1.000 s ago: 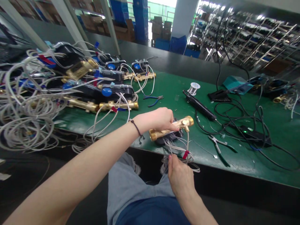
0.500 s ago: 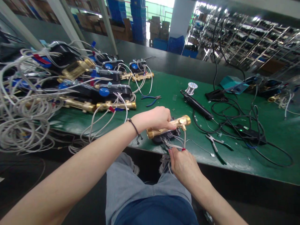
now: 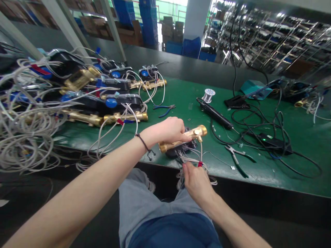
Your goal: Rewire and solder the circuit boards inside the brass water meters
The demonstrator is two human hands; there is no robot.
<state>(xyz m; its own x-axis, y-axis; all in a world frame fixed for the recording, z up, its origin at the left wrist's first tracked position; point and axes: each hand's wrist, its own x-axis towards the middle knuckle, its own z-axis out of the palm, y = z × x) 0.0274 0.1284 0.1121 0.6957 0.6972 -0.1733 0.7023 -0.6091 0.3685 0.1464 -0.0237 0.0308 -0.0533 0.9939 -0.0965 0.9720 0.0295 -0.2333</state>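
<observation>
Clamping brass meter (image 3: 192, 135), left hand (image 3: 169, 130) grip closed; right hand (image 3: 198, 181) pinching wires (image 3: 192, 159)

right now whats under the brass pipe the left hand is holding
Under the brass pipe, gripped by the left hand, sits a black housing with white wires running to the right hand. The housing's face is hidden.

Left hand (image 3: 168, 131) hides brass meter (image 3: 192, 135) middle.

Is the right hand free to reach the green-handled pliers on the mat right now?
Probably not at once: the right hand is pinching the white wires. The green-handled pliers lie unobstructed on the green mat, to its right.
</observation>
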